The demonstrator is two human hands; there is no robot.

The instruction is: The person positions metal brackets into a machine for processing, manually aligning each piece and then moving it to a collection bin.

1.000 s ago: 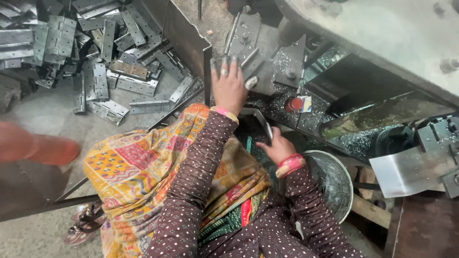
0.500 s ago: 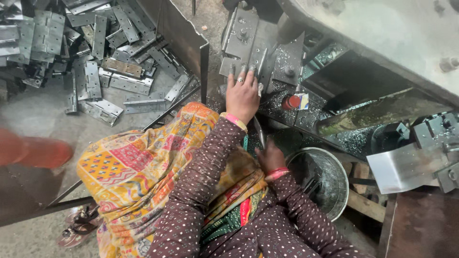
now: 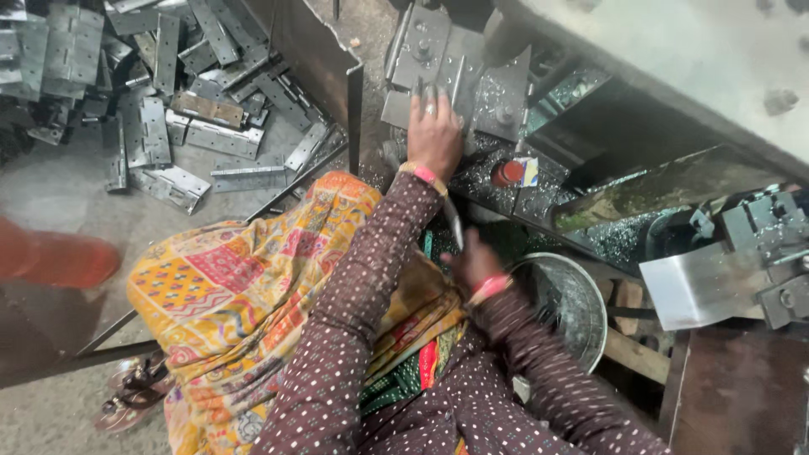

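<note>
Left hand [image 3: 434, 135] now further forward than a second ago, off the near edge of the grey metal plates [image 3: 459, 72] and pressed flat on them, fingers [image 3: 425, 97] spread over the fixture instead of splayed just short of it. Right hand [image 3: 474, 263] now lower and nearer the body, down beside the rim of the round metal bowl [image 3: 581, 307], blurred, with a thin flat metal piece [image 3: 455, 223] sticking up from it towards the left wrist, where earlier raised higher with that piece held out in front.
</note>
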